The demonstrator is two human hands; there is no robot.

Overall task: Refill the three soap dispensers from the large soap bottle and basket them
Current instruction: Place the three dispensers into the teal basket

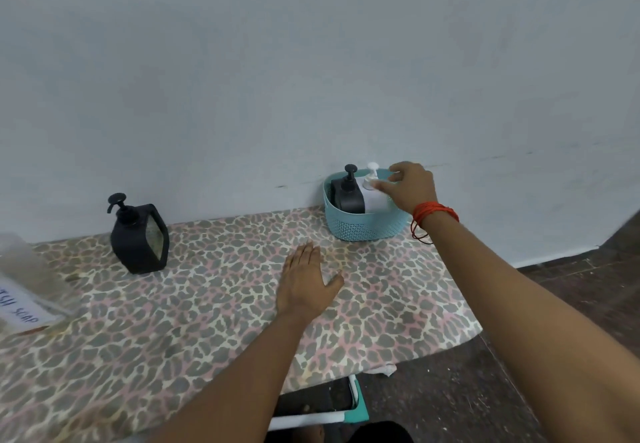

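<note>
Against a pale blue-grey painted wall (311, 62) stands a table draped in leopard-print cloth (207, 304). At about two o'clock on it sits a teal perforated plastic basket (367, 228), and inside it a squat black pump dispenser (348, 197) stands just beside a white plastic pump dispenser (373, 200). The right hand (412, 188), with a red thread band (433, 214) at its wrist, reaches over the basket, fingers loosely curved toward the white dispenser's neck; whether it pinches the neck or merely touches it I cannot tell. The left hand (306, 280) lies flat on the cloth near the centre, palm down, fingers straight, holding nothing. A black dispenser with a clear side window (138, 235) stands at ten o'clock, well apart from the basket (seemingly the one not yet basketed). The large clear soap bottle (27, 280), hand-labelled, sits blurred at nine o'clock. Once filled, that third dispenser will likely be rigid, bottom-heavy and perhaps soap-slick; a grip round the body looks safer than one on the sprung pump head.
</note>
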